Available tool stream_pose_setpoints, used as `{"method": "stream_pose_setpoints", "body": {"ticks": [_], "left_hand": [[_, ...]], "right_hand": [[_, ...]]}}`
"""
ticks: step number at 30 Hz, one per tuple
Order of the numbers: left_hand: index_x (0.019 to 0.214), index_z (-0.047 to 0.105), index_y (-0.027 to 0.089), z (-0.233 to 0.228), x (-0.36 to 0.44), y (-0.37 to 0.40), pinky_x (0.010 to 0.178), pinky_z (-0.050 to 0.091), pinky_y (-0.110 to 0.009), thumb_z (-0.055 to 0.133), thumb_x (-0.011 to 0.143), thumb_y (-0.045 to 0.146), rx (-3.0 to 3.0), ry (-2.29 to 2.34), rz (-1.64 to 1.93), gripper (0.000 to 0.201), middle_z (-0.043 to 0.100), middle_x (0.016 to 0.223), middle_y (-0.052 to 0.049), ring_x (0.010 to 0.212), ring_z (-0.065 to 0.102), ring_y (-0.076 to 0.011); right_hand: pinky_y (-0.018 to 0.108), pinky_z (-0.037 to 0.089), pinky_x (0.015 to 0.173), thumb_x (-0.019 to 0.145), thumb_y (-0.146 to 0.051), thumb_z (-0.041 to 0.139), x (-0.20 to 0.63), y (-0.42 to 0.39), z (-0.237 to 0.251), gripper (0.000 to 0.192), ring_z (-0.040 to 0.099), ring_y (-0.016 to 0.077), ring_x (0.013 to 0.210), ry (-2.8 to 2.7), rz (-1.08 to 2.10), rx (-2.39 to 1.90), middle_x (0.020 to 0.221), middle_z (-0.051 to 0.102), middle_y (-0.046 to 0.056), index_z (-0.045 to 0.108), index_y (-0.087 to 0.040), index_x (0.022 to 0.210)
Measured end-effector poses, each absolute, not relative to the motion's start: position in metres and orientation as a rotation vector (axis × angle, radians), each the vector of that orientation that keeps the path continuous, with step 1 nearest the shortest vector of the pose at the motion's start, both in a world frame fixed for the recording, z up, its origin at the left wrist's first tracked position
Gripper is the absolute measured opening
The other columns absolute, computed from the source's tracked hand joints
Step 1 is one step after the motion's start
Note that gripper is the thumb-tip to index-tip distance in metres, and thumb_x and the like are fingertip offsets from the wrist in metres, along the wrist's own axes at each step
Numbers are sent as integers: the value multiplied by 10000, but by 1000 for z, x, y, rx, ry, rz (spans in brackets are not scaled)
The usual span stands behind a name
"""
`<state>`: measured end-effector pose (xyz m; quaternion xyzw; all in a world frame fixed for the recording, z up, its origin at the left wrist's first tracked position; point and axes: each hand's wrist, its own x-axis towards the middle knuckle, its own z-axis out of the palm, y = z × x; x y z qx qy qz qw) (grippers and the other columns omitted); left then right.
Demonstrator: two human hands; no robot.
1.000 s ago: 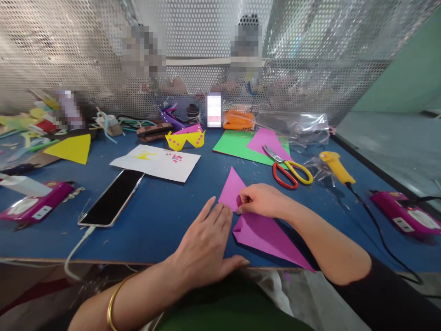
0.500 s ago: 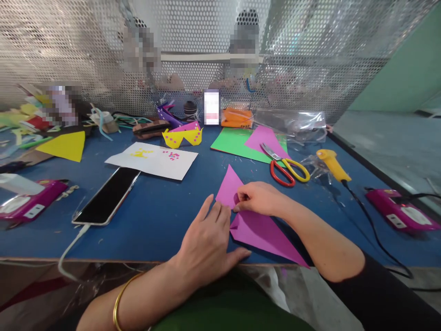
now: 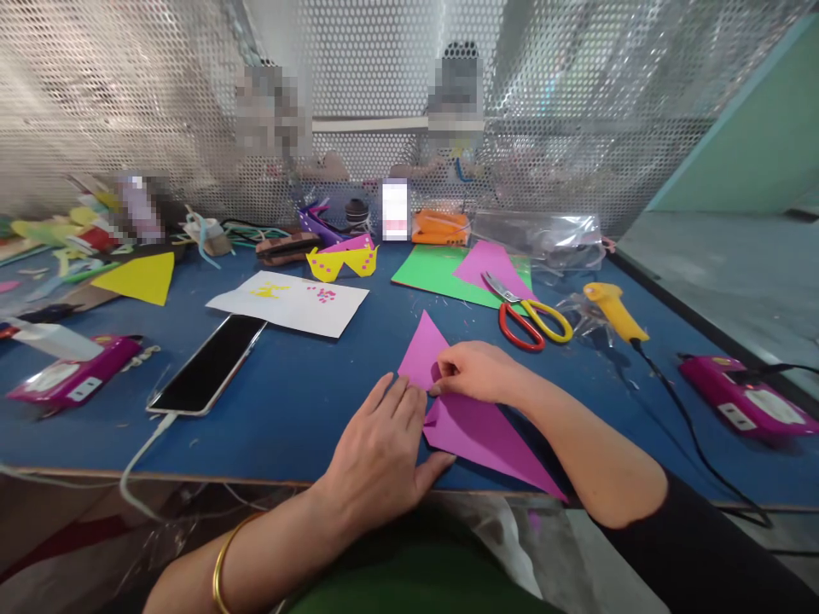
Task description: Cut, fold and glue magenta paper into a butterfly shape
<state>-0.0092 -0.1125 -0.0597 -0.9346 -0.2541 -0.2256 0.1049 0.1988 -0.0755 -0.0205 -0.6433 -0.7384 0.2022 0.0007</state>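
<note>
Here the left hand [image 3: 382, 443] lies flat, fingers spread, on the pink folded paper [image 3: 477, 431], whose long axis runs from beside the scissors [image 3: 528, 313] toward the table's [image 3: 307, 384] near edge; the right hand [image 3: 477, 373] pinches its fold.

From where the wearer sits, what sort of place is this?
Probably a shared craft workbench: coloured paper such as the folded pink sheet, scissors and a yellow glue gun lie on a blue table behind a mesh screen.

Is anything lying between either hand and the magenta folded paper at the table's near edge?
Nothing visible does. The left hand rests flat on the table with its fingers at the magenta paper, and the right hand pinches the paper's fold directly. The scissors and phone lie well clear.
</note>
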Motion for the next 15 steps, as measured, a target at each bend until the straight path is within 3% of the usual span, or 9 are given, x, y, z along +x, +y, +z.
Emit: {"method": "stream_pose_setpoints", "body": {"ticks": [10, 15], "left_hand": [[1170, 654, -7, -53, -3, -113, 930, 568, -471, 611, 889, 508, -2823, -744, -632, 588, 709, 1137, -224, 1066, 663, -355], [1199, 632, -19, -57, -5, -113, 941, 564, -469, 604, 895, 512, -2833, -744, -627, 613, 697, 1171, -241, 1094, 655, -353]], "right_hand": [[263, 271, 583, 848, -420, 700, 197, -78, -19, 231, 541, 142, 681, -2295, 669, -1994, 715, 649, -26, 663, -231, 720], [256, 280, 572, 865, -428, 679, 201, -78, -20, 260, 504, 127, 646, -2294, 707, -1950, 692, 625, -42, 636, -225, 708]]}}
